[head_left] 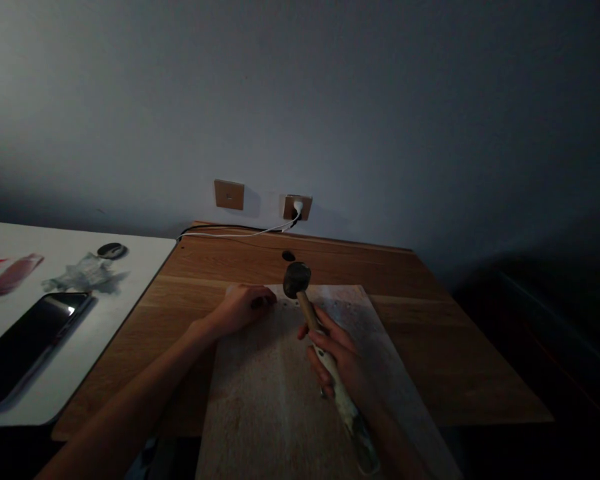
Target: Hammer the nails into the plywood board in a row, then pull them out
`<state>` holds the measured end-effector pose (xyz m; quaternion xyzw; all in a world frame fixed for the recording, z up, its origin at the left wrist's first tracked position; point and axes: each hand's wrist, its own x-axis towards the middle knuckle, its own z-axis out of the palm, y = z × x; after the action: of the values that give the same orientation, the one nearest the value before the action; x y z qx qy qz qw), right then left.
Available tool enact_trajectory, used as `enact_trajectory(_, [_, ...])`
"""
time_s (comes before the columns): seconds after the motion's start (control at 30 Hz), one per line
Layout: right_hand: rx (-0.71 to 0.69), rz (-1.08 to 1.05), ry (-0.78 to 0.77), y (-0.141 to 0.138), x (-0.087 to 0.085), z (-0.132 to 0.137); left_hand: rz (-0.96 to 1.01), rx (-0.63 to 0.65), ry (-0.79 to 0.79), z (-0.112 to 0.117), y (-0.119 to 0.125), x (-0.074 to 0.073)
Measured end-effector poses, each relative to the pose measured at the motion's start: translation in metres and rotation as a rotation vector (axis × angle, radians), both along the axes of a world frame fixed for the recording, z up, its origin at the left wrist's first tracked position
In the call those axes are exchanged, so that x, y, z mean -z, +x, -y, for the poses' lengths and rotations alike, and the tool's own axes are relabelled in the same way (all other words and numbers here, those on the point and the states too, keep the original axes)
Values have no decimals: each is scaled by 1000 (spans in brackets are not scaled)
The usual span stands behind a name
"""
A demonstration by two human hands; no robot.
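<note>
My right hand (337,357) is wrapped around the wooden handle of a mallet (297,279). The mallet's dark, rounded head points away from me, above the far part of a pale wooden board (270,407). My left hand (249,305) rests at the board's far left edge. Its fingers are curled inward, and whatever they may hold is too dark to make out. Several small dark spots, holes or nail heads, dot the board near its far edge, close to my left fingertips.
The board lies on a brown wooden desk (430,320) against a grey wall. A white table (145,253) on the left bears a black phone (30,347), crumpled clear plastic (85,272), a round dark item (111,251) and a red-and-white wrapper (10,273). Cables run to a wall socket (304,207).
</note>
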<state>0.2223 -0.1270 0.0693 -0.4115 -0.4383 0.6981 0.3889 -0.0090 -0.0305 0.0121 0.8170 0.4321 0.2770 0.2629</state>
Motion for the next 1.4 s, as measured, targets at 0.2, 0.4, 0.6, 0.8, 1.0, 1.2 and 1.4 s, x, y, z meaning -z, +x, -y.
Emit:
enact_trajectory(0.2, [-26,-2,12,-4,14,-3,-11,33,46,1,3,0])
enact_trajectory(0.4, [16,-43,44,-6,21,-1,-6,64,102,-2,2,7])
enact_trajectory(0.6, [-7,-38,36,-5,22,-2,-11,52,74,-2,5,4])
enact_trajectory(0.8, [-36,-39,34,-1,16,-1,-34,-77,20,2,8,0])
enact_trajectory(1.0, [-87,8,38,0,10,1,-15,-65,-20,1,7,2])
enact_trajectory(1.2, [-57,8,33,0,5,5,-25,-64,8,2,7,1])
enact_trajectory(1.4, [-70,34,42,-1,3,7,-18,-50,21,1,6,6])
